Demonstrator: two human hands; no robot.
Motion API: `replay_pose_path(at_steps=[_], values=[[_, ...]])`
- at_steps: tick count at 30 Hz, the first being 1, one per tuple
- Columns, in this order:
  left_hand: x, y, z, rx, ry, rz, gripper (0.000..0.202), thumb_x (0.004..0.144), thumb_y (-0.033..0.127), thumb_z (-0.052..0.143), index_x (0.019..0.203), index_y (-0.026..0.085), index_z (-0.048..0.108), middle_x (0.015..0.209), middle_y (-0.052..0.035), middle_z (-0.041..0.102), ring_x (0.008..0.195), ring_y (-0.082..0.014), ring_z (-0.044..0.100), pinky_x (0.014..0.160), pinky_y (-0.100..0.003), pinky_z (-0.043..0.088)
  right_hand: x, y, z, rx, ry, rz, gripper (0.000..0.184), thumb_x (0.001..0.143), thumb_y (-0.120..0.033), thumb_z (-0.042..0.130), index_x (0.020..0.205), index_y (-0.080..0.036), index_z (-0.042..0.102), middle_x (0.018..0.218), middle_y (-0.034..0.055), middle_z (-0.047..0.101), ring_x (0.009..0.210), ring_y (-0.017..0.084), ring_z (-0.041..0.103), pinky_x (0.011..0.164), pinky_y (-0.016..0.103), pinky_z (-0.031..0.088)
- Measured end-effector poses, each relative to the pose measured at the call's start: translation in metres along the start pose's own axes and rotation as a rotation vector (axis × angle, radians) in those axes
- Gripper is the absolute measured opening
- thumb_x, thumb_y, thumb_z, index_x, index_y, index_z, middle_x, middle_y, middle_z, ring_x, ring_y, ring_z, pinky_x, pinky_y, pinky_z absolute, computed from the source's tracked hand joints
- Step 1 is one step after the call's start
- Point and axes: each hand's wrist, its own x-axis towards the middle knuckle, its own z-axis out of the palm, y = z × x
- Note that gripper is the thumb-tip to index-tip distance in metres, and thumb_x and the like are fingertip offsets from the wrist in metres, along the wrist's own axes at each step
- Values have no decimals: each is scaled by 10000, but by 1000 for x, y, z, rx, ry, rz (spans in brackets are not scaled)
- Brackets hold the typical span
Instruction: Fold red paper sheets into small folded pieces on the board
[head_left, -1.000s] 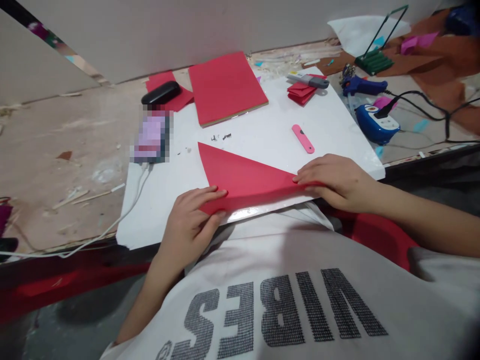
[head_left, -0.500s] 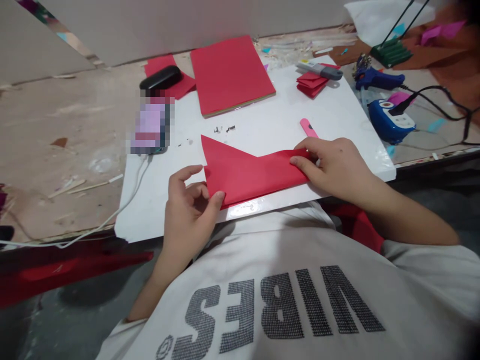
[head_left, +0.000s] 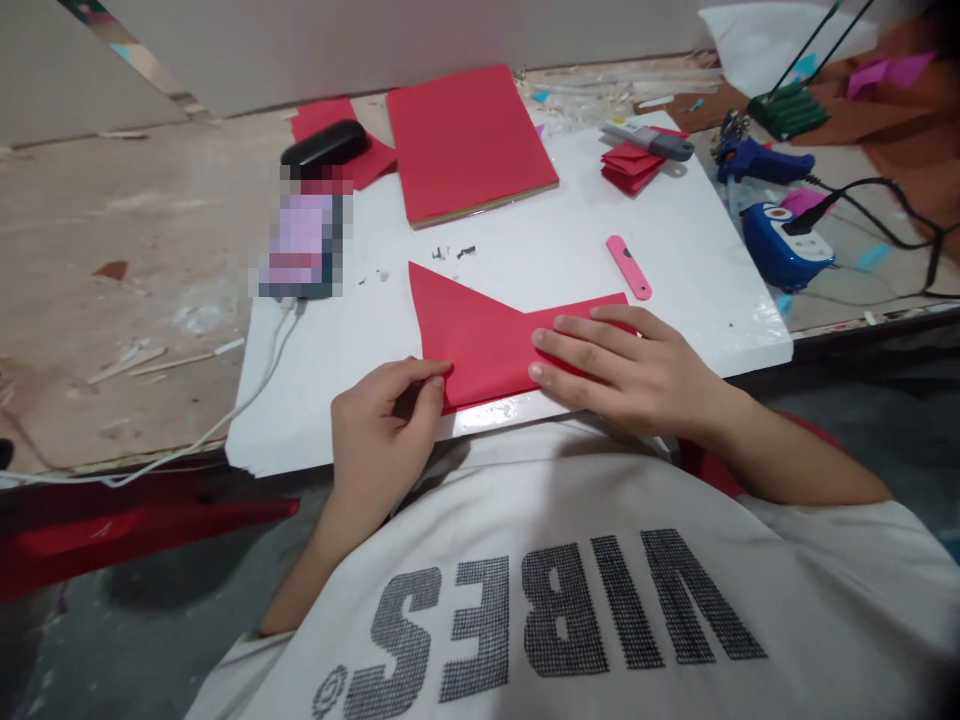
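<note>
A folded sheet of red paper (head_left: 480,345) lies on the white board (head_left: 292,420) close to my body, one pointed corner sticking up at its left. My left hand (head_left: 390,415) pinches the paper's lower left corner between thumb and forefinger. Flat across the right part of the sheet rests my right hand (head_left: 622,365), fingers stretched out and pointing left; it hides some of the paper beneath. Just beyond that hand lies a pink cutter (head_left: 628,267).
Behind are a stack of red sheets (head_left: 472,145), a black case (head_left: 326,147) and a blurred phone (head_left: 300,240) with a white cable. At right sit a grey cutter (head_left: 649,138) on folded red pieces, a blue glue gun (head_left: 765,160) and a blue power socket (head_left: 787,245).
My right hand has let go of the paper's right end and now lies flat on it, further left. My left forefinger has come down onto the left corner.
</note>
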Motion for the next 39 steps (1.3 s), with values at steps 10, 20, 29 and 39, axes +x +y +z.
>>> replay_pose_path(at_steps=[10,20,29,39], values=[[3,-2,-3,48,-43,185,204,1061,138,701,1005,284,832,1017,-10,891,1019,-262,872,923,-434,696,-22,6,21,296,-197,405,565,1251,-228,605,1793,-316,739,1843,145,778,1727,423,734,1329,661,634],[-2,-5,-8,-29,-51,75,181,1052,172,756,1029,317,863,1055,7,912,1017,-252,892,920,-445,693,-14,10,19,416,-26,916,693,1187,-631,723,1795,-306,657,1510,145,888,1136,388,840,999,587,723],[-5,-11,-7,-9,-8,100,119,1083,251,822,1037,339,887,1019,3,919,1111,-296,910,1180,-585,726,-11,9,17,553,-62,1024,361,1192,-516,746,1505,-336,764,839,-30,648,742,252,666,863,472,649],[1,-2,-8,86,-60,78,124,1099,338,856,986,340,802,1026,-30,875,1070,-333,820,1163,-700,630,-7,9,15,494,-71,1028,336,1146,-409,747,1467,-307,738,767,-48,633,653,254,642,742,444,579]])
